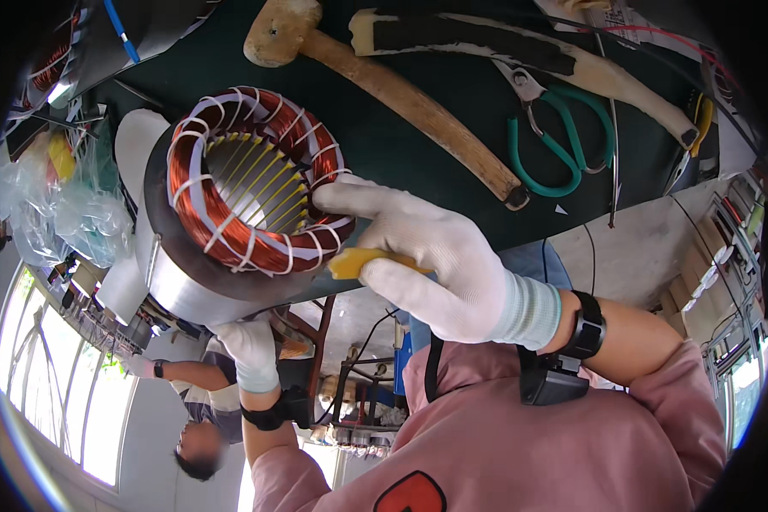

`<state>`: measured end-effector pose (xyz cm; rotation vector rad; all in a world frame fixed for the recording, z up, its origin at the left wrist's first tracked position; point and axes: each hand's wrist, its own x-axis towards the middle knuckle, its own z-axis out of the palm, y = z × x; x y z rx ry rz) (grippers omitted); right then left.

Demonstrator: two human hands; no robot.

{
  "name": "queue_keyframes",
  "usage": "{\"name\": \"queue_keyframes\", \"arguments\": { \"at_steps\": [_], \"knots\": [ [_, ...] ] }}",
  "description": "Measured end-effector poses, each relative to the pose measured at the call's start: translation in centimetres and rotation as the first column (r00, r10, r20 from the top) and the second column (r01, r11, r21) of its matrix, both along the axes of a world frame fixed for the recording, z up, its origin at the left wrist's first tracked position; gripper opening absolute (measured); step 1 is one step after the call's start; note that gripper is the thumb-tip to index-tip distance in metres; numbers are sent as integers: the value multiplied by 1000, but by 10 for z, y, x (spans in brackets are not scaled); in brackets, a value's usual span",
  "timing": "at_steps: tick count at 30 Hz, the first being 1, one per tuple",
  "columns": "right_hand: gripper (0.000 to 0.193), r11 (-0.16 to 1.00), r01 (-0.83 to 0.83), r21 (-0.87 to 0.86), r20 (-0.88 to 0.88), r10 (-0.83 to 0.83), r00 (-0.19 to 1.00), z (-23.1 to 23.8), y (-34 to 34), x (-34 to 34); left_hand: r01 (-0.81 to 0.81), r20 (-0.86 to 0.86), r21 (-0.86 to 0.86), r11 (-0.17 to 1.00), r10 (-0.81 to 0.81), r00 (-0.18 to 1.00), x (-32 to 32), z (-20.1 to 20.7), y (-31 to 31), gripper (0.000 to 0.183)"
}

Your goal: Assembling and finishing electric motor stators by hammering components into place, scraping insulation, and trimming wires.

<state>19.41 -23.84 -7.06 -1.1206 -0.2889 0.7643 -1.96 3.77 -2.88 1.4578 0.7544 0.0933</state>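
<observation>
A motor stator (183, 286) with a smooth grey metal housing sits tilted on the dark green bench top. Its ring of copper windings (198, 224) is tied with white cord, and yellow strips line the slots inside the bore. My right hand (439, 256), in a white knit glove, pinches a small flat yellow piece (358, 263) between thumb and fingers. Its index finger reaches to the inner edge of the windings. My left hand (252, 348), also gloved, is at the near lower edge of the housing, its fingers mostly hidden beneath it.
Beyond the stator lie a wooden mallet (410, 107), a worn wooden stick (478, 43) wrapped in black, green-handled scissors (559, 136) and a thin metal rod (613, 145). Clear plastic bags (68, 205) are at the left. Another person (203, 427) stands at the lower left.
</observation>
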Motion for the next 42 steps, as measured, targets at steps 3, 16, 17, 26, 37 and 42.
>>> {"name": "queue_keyframes", "arguments": {
  "at_steps": [3, 16, 17, 26, 37, 42],
  "knots": [
    [27, 1000, 8, 15, -45, -7, 999, 4, 4, -1, 484, -423, 724, 492, -237, 875, 1, -7, 16, 93],
    [27, 1000, 27, 2, 11, -27, 1000, 2, 11, -3, 473, -350, 757, 450, -331, 876, 13, -6, 23, 69],
    [27, 999, 39, 4, 11, -39, 999, 2, 12, -4, 482, -361, 774, 411, -339, 869, 15, -5, 22, 69],
    [27, 990, 31, -135, 43, -26, 999, 1, 13, 12, -106, -17, 221, 970, 112, 994, 2, -26, 10, 61],
    [38, 987, 146, -74, -221, -159, 962, -6, 35, -1, -210, 15, 202, 956, 212, 977, 12, -11, 15, 88],
    [37, 984, 168, -60, -196, -177, 965, -5, 35, -2, -463, 32, 43, 885, 462, 886, 32, -4, 15, 92]
  ]
}}
